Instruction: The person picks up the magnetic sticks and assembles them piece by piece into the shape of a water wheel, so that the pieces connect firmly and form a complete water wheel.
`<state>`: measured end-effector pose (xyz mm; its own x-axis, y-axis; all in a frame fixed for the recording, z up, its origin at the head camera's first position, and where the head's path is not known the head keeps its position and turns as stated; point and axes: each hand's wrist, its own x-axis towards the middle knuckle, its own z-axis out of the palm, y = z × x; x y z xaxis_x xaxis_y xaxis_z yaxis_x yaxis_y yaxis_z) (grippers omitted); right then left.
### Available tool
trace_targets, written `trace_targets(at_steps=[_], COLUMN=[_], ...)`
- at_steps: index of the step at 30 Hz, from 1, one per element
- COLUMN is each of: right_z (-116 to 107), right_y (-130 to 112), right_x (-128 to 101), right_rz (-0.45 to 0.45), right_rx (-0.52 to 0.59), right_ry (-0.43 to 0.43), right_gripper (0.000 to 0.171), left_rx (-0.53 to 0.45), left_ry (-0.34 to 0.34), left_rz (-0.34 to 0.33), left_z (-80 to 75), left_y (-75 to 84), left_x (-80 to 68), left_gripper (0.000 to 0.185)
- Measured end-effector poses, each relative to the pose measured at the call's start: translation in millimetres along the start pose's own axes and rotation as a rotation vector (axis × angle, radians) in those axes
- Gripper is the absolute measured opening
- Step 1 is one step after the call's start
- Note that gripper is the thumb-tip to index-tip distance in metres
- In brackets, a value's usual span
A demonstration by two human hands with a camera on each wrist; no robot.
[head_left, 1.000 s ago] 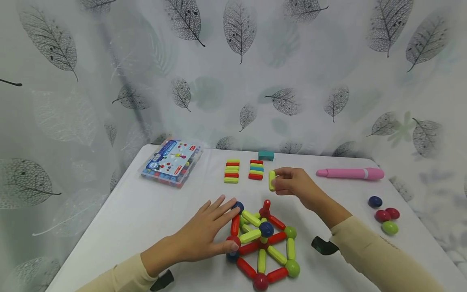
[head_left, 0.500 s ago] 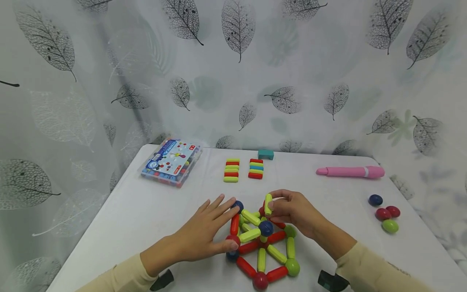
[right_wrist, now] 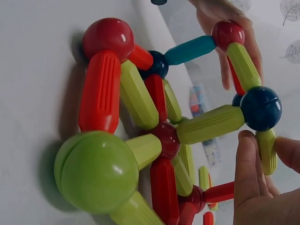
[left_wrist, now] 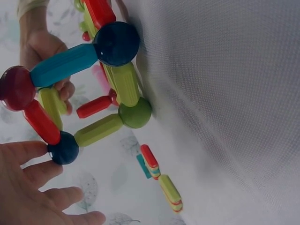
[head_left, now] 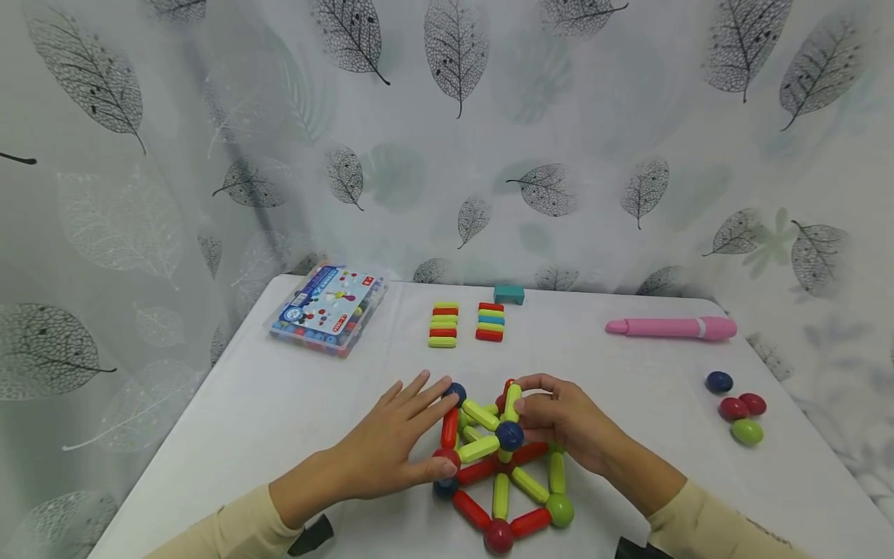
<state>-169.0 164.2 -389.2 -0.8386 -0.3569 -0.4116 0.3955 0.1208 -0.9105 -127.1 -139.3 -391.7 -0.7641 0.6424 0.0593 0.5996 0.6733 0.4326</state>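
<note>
i see the right hand (head_left: 569, 423) pinching a yellow rod (head_left: 513, 401) against a blue ball (head_left: 509, 435) on the frame (head_left: 504, 465), near mid-table (head_left: 244, 442); the left hand (head_left: 387, 446), fingers spread, touches its left side. only wrist views show its teal rod (left_wrist: 64, 64).

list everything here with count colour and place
Ball-and-rod structure: one, multicoloured, front centre
Held rod: one, yellow-green, at a dark blue ball
Spare rods: two rows, red, yellow-green, blue, centre back
Block: one, teal, behind spare rods
Plastic case: one, clear, labelled, back left
Marker-shaped object: one, pink, back right
Loose balls: four, dark blue, two red, green, right
Table: one, white, below
Leaf-print backdrop: one, grey, behind
Wrist pieces: two, black, by sleeves
Sleeves: two, beige, both arms
Left hand: one, touching structure
Right hand: one, pinching held rod
</note>
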Motion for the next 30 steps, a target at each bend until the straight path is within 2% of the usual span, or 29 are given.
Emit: trace_targets(at_steps=[7, 9, 11, 13, 15, 17, 19, 21, 24, 26, 30], right_z=[-7.2, -13.1, -25.2, -45.1, -72.9, -108.4, -146.2, -179.1, -214.7, -227.3, -241.0], right_y=[1.2, 0.4, -2.3, -6.9, -12.0, -15.8, -15.9, -12.5, -3.1, 3.3, 14.8], right_x=[0.2, -0.4, -1.4, -3.7, -6.7, -10.0, -12.5, -15.3, -18.7, -21.2, -22.9], right_rz=[-0.039, -0.066, -0.124, -0.235, -0.363, -0.43, -0.445, -0.358, -0.243, -0.162, -0.093], right_rx=[-0.068, -0.124, -0.23, -0.439, -0.713, -0.99, -1.212, -1.34, -1.446, -1.47, -1.509], right_ry=[-0.042, -0.017, 0.042, 0.148, 0.301, 0.465, 0.591, 0.634, 0.643, 0.63, 0.612], right_gripper=[0.06, 0.059, 0.057, 0.05, 0.046, 0.043, 0.045, 0.051, 0.058, 0.06, 0.058], left_rx=[0.002, 0.001, -0.002, -0.004, -0.004, -0.005, -0.008, -0.01, -0.011, -0.011, -0.016], left_ry=[-0.001, 0.001, 0.003, 0.003, 0.001, 0.001, -0.002, -0.005, -0.009, -0.008, 0.0], left_rz=[-0.001, 0.001, 0.003, 0.005, 0.005, 0.002, -0.002, -0.01, -0.02, -0.022, -0.009], left_z=[-0.2, -0.1, -0.2, 0.0, 0.2, 0.3, 0.3, 0.5, 0.9, 0.9, 1.2], left_y=[0.5, 0.6, 0.6, 0.6, 0.4, 0.6, 0.9, 1.0, 0.9, 0.9, 0.9], left_x=[0.2, 0.3, 0.2, 0.4, 0.5, 0.6, 0.7, 0.6, 0.6, 0.6, 1.1], left_gripper=[0.083, 0.083, 0.083, 0.083, 0.082, 0.082, 0.082, 0.082, 0.082, 0.082, 0.082])
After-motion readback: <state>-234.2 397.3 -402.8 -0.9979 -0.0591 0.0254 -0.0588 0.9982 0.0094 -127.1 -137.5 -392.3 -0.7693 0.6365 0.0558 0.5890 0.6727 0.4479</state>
